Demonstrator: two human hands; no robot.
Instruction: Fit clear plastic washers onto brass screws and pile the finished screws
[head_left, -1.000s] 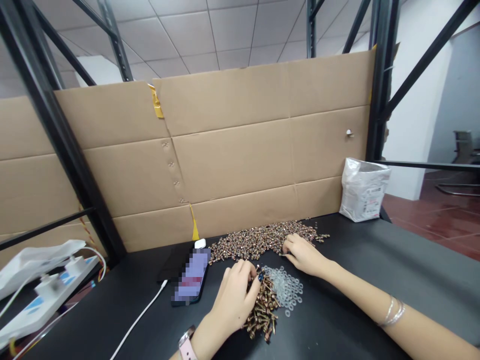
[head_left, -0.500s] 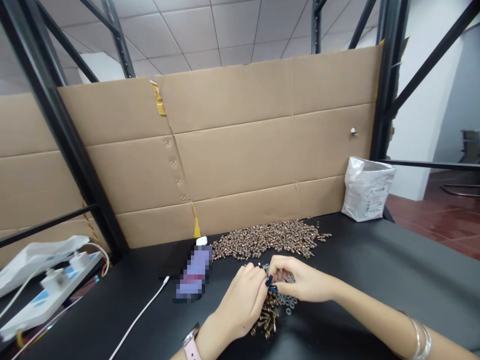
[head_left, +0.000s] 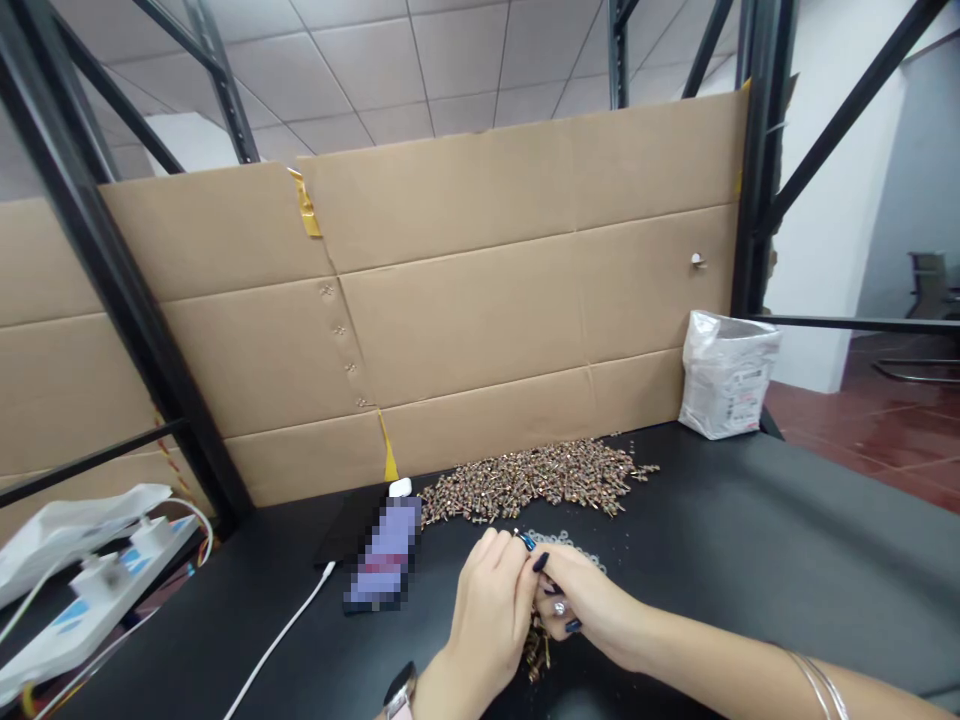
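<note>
My left hand [head_left: 489, 592] is closed, its back toward me, with the fingertips meeting those of my right hand. My right hand [head_left: 589, 605] has curled fingers with dark nails and a ring; its thumb and fingers press together against the left hand. Whatever sits between the fingertips is hidden. Below the hands lies a small heap of brass-coloured screws [head_left: 535, 655], partly covered by them. Grey flat washers [head_left: 561, 538] lie just behind the right hand, also partly covered.
A wide pile of small copper-coloured screws [head_left: 540, 482] lies against the cardboard wall [head_left: 465, 320]. To the left are a blurred purple phone-like item [head_left: 386, 555], a white cable [head_left: 281, 635] and a power strip [head_left: 97, 600]. A white plastic bag [head_left: 726, 380] stands at the back right.
My right hand has turned and lowered, its fingers curling in closer to the left hand, with more of the screws and washers now covered. The view has shifted slightly.
</note>
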